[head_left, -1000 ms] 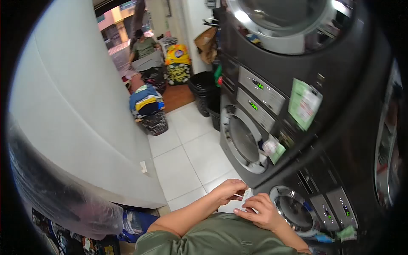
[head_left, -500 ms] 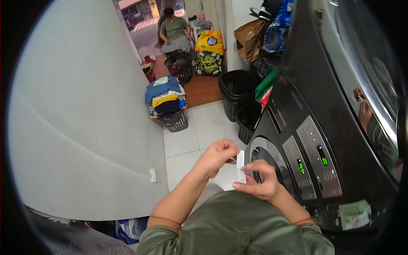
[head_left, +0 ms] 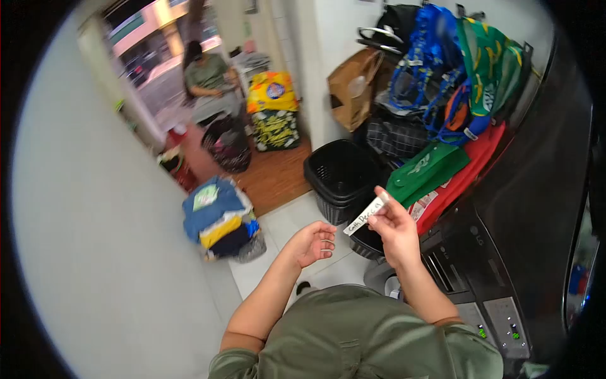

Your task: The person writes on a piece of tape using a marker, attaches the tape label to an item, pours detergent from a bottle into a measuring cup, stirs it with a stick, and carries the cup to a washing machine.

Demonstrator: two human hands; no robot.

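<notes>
So the right hand (head_left: 396, 228) had the white strip (head_left: 360, 222) pinched between thumb and fingers, and the strip had dark handwriting on it. First word was "Cath", and the second looked like "Decca", but the thumb sat close to the end, so don't quote me on that. The strip itself was narrow and flat with straight edges, tilted so the writing climbed toward the fingers, held up in front of the stacked black baskets (head_left: 338, 205). The left hand (head_left: 312, 245) was open and empty, fingers loosely curled, near the strip but not touching it. Brand-wise, the dark machine (head_left: 499, 268) on the right said "LG" in 2 spots, and its 2 green displays were too blurry to read. The green bag (head_left: 424, 170) by the baskets had white lettering I couldn't make out, lying next to something red (head_left: 470, 174) with a printed white patch. Back by the doorway, a yellow bag (head_left: 259, 101) with a round blue logo sat on top of a black patterned bag (head_left: 275, 130) with yellowish lettering, all too fuzzy to read. Folded clothes (head_left: 218, 215) were piled up on the left, blue on top.
</notes>
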